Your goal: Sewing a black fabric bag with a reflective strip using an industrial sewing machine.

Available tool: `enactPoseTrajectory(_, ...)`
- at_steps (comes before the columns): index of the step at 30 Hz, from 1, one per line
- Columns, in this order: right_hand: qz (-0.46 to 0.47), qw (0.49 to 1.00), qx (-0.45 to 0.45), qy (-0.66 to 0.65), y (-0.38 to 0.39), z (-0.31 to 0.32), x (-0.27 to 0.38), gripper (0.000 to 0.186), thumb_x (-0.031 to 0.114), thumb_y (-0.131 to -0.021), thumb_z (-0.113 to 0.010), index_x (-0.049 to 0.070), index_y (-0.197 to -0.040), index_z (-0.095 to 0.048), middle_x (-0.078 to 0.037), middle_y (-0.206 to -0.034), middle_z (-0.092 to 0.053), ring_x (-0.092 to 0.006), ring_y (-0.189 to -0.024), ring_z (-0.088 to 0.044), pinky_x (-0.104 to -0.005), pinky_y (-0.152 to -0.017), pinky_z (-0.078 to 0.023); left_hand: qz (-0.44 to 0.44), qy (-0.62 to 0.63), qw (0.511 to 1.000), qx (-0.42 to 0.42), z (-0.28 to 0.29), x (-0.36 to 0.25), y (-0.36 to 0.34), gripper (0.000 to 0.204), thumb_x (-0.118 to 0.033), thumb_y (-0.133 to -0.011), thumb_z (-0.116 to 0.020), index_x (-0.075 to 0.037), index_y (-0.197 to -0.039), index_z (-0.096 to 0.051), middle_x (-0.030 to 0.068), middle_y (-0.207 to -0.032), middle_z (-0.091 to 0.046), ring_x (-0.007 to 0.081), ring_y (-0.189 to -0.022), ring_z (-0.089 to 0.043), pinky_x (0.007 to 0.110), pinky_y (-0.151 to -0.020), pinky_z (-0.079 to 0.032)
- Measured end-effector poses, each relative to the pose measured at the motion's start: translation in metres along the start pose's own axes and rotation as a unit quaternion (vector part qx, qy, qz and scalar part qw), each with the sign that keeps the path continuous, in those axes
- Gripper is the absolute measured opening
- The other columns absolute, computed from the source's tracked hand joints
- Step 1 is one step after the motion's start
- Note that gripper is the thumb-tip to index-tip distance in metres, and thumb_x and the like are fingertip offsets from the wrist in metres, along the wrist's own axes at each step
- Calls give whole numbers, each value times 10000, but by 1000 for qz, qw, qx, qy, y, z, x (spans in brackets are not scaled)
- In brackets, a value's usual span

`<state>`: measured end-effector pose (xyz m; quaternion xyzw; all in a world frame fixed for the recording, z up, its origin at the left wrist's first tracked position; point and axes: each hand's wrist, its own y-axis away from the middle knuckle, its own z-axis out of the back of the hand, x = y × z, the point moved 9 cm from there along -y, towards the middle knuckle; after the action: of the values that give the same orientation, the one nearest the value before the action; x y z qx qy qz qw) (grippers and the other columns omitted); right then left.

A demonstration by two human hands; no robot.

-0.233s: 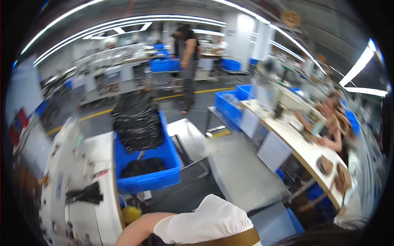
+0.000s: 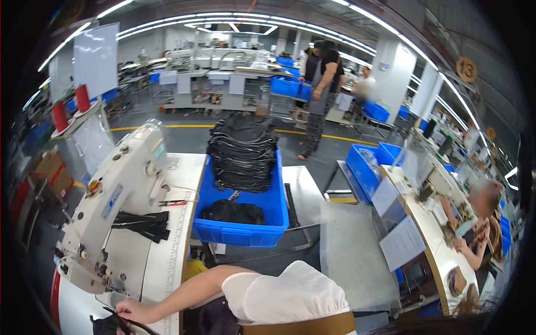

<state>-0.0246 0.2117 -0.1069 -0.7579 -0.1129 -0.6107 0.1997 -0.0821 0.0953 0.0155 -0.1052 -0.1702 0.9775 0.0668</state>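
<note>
My right hand (image 2: 131, 310) is closed on black material with strap-like pieces (image 2: 103, 324) at the lower left, beside the needle area of a white sewing machine (image 2: 111, 178); my bare forearm crosses from a white sleeve. My left hand is not in view. Several black strips (image 2: 139, 226) lie on the machine table (image 2: 162, 279), with red-handled snips (image 2: 173, 203) further back. Right of it a blue crate (image 2: 240, 237) holds a tall stack of black pieces (image 2: 241, 156) and a dark bundle (image 2: 231, 212).
A grey board (image 2: 352, 251) lies beside the crate. At right a co-worker (image 2: 469, 251) works at another machine table (image 2: 416, 223), near more blue crates (image 2: 360, 173). Two people stand in the aisle (image 2: 318, 100). Red thread cones (image 2: 78, 103) stand at the left.
The view has swung left and steadied, so the scene sits further right. My right hand, holding black material, is now visible at the lower left.
</note>
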Motion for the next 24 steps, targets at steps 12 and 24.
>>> enactPoseTrajectory(12, -59, 973, 169, -142, 6, 0, 0, 111, 33, -880, -523, -27, -786, -525, -47, -630, -588, -91, -593, -595, -239, -515, -469, 139, 391, 900, 133, -28, 7, -43, 283, -31, -833, -657, 31, -1083, -540, 115, -970, -599, 191, -872, -567, 292, -786, -461)
enactPoseTrajectory(24, 194, 861, 419, 214, 61, 23, 66, 245, -2, -725, -565, 3, -971, -554, -141, -862, -585, -289, -811, -576, -358, -699, -477, 246, 363, 885, 156, -72, 32, -44, 123, -49, -823, -597, 4, -911, -531, 52, -715, -509, 112, -650, -489, 256, -574, -400)
